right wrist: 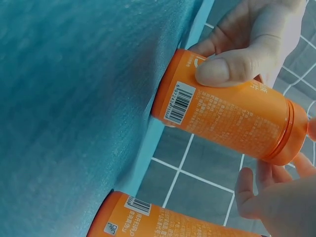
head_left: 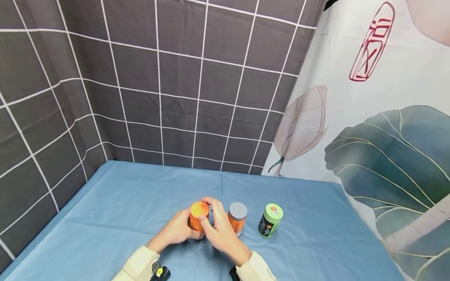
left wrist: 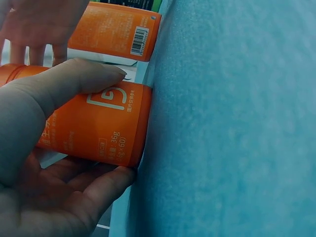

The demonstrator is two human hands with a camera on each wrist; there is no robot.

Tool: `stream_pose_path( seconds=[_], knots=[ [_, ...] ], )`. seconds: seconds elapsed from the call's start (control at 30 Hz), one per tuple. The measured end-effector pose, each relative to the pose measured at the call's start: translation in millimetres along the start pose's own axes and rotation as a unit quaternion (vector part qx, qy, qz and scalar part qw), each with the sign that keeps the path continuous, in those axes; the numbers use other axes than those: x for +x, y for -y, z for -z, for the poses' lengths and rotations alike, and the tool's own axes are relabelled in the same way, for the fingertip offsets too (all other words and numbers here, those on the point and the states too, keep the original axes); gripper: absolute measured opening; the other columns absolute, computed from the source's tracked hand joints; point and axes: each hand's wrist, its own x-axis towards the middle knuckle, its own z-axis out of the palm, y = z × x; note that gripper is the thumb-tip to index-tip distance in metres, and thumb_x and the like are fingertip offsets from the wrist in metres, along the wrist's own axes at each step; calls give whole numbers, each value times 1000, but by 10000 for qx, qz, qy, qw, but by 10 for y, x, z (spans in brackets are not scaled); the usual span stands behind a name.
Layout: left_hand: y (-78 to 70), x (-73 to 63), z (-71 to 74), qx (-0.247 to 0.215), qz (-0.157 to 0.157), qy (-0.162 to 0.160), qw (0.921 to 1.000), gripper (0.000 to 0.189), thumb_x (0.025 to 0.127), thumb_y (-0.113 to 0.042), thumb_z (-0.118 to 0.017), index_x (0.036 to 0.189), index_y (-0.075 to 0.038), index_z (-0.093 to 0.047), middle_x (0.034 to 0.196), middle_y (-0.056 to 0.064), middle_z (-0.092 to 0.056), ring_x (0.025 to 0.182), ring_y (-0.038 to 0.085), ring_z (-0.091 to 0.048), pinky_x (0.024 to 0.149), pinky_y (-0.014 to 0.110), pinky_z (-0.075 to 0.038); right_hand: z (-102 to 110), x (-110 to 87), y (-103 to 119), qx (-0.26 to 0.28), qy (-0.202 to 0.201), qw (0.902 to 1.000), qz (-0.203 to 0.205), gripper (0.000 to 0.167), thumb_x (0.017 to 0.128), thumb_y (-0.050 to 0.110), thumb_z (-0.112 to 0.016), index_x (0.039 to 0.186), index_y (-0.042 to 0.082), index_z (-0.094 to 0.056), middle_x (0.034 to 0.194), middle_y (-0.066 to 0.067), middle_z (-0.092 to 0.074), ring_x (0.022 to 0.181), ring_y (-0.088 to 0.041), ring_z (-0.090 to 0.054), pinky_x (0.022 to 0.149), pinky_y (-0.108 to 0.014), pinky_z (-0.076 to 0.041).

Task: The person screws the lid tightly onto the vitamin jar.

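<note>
An orange bottle [left wrist: 113, 123] with an orange lid [head_left: 200, 209] stands upright on the blue cloth. My left hand [head_left: 178, 227] wraps round its body low down, thumb on one side and fingers on the other. My right hand [head_left: 221, 230] holds the lid from above between thumb and fingers; its fingertips [right wrist: 305, 163] show at the lid's edge in the right wrist view. The lid sits on the bottle. Just right of my right hand stands a second orange bottle [head_left: 237, 224] with a grey lid, partly hidden by that hand.
Farther right is a black and green bottle [head_left: 268, 228] with a light green lid. Blue cloth [head_left: 140, 203] covers the table. Behind it hangs a dark curtain [head_left: 179, 86] with white grid lines, and a white printed one [head_left: 337, 58] hangs at the right.
</note>
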Motion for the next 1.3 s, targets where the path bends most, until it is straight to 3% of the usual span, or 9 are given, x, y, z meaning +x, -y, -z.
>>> stream_pose_path(
  seconds=[0.2, 0.4, 0.63, 0.83, 1.1, 1.3],
  knots=[
    [-9, 2, 22, -23, 73, 55, 10000, 60, 55, -24, -84, 107, -14, -57, 85, -6, -60, 71, 11, -53, 64, 26, -44, -4, 26, 28, 7, -62, 9994, -326, 38, 90, 31, -55, 123, 15, -45, 119, 7, -46, 107, -10, -42, 89, -33, -39],
    [-14, 18, 27, 53, 64, 57, 9999, 61, 56, -26, -84, 109, -13, -57, 88, -6, -60, 73, 11, -53, 66, 27, -44, -4, 35, 19, -61, -142, 9988, -474, 38, 89, 42, -55, 119, 21, -45, 116, 9, -45, 106, -9, -41, 88, -31, -38],
    [-14, 13, 15, 99, -79, -34, 9999, 58, 55, -23, -84, 105, -15, -57, 85, -9, -60, 72, 8, -54, 66, 26, -44, -5, 16, -2, -56, -123, 9999, -69, 37, 93, 28, -51, 127, 21, -41, 129, 3, -43, 115, -11, -40, 92, -37, -38],
    [-5, 16, 11, 40, 6, 9, 10000, 59, 55, -23, -83, 107, -14, -57, 86, -8, -60, 73, 9, -54, 67, 26, -44, 3, 12, 10, -59, -47, 9999, 120, 38, 89, 16, -52, 126, 15, -42, 122, 0, -48, 106, -13, -46, 86, -39, -41],
    [1, 27, 22, 70, 20, 71, 9999, 63, 55, -23, -83, 112, -14, -56, 88, -7, -61, 73, 10, -53, 67, 27, -44, -6, 27, 19, -134, -202, 9994, -235, 35, 89, 36, -56, 118, 18, -46, 116, 7, -46, 105, -10, -42, 86, -31, -38],
    [11, 21, 23, 13, 35, 114, 9999, 64, 56, -25, -84, 113, -14, -56, 89, -7, -61, 74, 11, -53, 67, 27, -44, -23, 20, 14, -110, -331, 9986, -397, 34, 89, 40, -57, 114, 19, -47, 114, 8, -44, 104, -11, -40, 86, -31, -38]
  ],
)
